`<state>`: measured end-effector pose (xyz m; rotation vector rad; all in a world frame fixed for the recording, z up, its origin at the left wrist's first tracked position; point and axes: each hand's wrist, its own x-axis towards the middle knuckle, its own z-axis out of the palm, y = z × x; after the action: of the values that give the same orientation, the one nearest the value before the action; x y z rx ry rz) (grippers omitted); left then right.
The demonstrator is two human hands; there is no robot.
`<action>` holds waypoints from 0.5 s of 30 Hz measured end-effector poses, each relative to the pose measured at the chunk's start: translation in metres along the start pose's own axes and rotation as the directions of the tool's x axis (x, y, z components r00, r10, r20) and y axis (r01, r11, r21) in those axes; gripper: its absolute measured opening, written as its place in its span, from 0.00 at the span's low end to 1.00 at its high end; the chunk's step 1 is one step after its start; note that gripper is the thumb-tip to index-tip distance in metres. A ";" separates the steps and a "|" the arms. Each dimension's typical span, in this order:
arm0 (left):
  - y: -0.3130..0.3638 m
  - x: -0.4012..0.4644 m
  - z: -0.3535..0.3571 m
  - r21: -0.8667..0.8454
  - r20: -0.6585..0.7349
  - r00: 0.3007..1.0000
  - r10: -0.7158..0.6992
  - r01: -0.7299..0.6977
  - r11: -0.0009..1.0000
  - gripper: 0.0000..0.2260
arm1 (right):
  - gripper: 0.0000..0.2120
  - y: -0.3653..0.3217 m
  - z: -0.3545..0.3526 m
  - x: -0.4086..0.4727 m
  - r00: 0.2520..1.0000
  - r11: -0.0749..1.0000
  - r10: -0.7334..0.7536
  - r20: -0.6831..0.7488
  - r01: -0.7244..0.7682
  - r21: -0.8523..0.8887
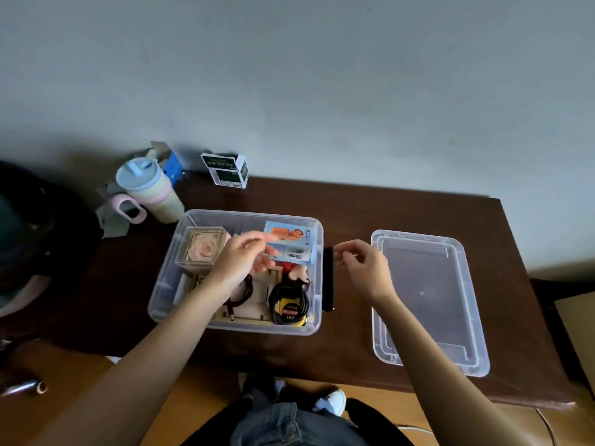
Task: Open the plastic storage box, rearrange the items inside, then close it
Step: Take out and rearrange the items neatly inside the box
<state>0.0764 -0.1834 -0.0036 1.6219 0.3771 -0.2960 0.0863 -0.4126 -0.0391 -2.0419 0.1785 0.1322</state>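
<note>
Head view, from the left: a lidded cup (pixel 151 191) stands on the brown desk (pixel 402 214), its far side hidden. Next, the open storage box (pixel 235 326) holds a clear cube with a rose (pixel 202 248), a tape measure (pixel 289 312) and cables partly covered by the left hand (pixel 240 259), whose grip pinches a blue card (pixel 289 243). Right hand (pixel 363 262) hovers with fingers loosely curled, holding nothing visible. Lid (pixel 428 300) lies flat on the right.

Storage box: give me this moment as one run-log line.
storage box open | lid on table, right | left hand holds blue card over box | right hand empty
</note>
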 end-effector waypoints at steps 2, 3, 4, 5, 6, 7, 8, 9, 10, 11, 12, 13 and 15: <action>-0.010 0.008 -0.035 0.057 -0.102 0.995 0.010 -0.004 0.998 0.11 | 0.12 -0.016 0.022 -0.001 0.997 0.999 -0.009 0.073 0.007 0.031; -0.014 0.011 -0.051 0.078 -0.138 0.990 0.019 -0.008 0.997 0.12 | 0.12 -0.022 0.033 -0.001 0.994 0.999 -0.010 0.106 0.006 0.037; -0.018 0.014 -0.066 0.094 -0.167 0.985 0.035 -0.020 0.995 0.12 | 0.11 -0.027 0.044 -0.002 0.992 0.999 -0.004 0.128 -0.001 0.036; -0.021 0.017 -0.079 0.121 -0.190 0.980 0.062 -0.040 0.992 0.13 | 0.11 -0.032 0.054 -0.002 0.990 1.000 0.008 0.144 -0.011 0.024; -0.024 0.019 -0.091 0.169 -0.204 0.974 0.101 -0.066 0.983 0.13 | 0.11 -0.036 0.064 -0.002 0.987 1.000 0.022 0.161 -0.024 0.009; -0.027 0.020 -0.100 0.237 -0.204 0.968 0.146 -0.096 0.967 0.12 | 0.10 -0.038 0.072 -0.002 0.983 0.999 0.035 0.182 -0.033 -0.009; -0.029 0.022 -0.110 0.316 -0.194 0.963 0.190 -0.122 0.941 0.12 | 0.10 -0.042 0.082 -0.002 0.977 0.999 0.043 0.207 -0.039 -0.025; -0.031 0.023 -0.119 0.401 -0.175 0.956 0.234 -0.148 0.904 0.12 | 0.10 -0.045 0.091 -0.002 0.971 0.998 0.051 0.232 -0.043 -0.040; -0.033 0.024 -0.128 0.492 -0.147 0.947 0.284 -0.179 0.852 0.12 | 0.09 -0.047 0.101 -0.002 0.965 0.998 0.060 0.254 -0.048 -0.051; -0.034 0.027 -0.136 0.586 -0.105 0.934 0.341 -0.219 0.781 0.11 | 0.09 -0.050 0.110 -0.002 0.960 0.996 0.068 0.270 -0.052 -0.066; -0.035 0.029 -0.141 0.670 -0.039 0.921 0.388 -0.263 0.694 0.12 | 0.08 -0.053 0.117 -0.002 0.956 0.995 0.073 0.284 -0.050 -0.087; -0.035 0.032 -0.146 0.732 0.044 0.914 0.404 -0.305 0.610 0.14 | 0.07 -0.056 0.125 -0.001 0.952 0.992 0.076 0.297 -0.041 -0.122; -0.035 0.038 -0.153 0.765 0.203 0.919 0.338 -0.364 0.531 0.20 | 0.08 -0.061 0.140 0.000 0.938 0.972 0.085 0.335 -0.005 -0.233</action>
<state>0.0912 -0.0264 -0.0379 2.5355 -0.1745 -0.1755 0.0948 -0.2605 -0.0505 -2.2064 -0.0102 0.5580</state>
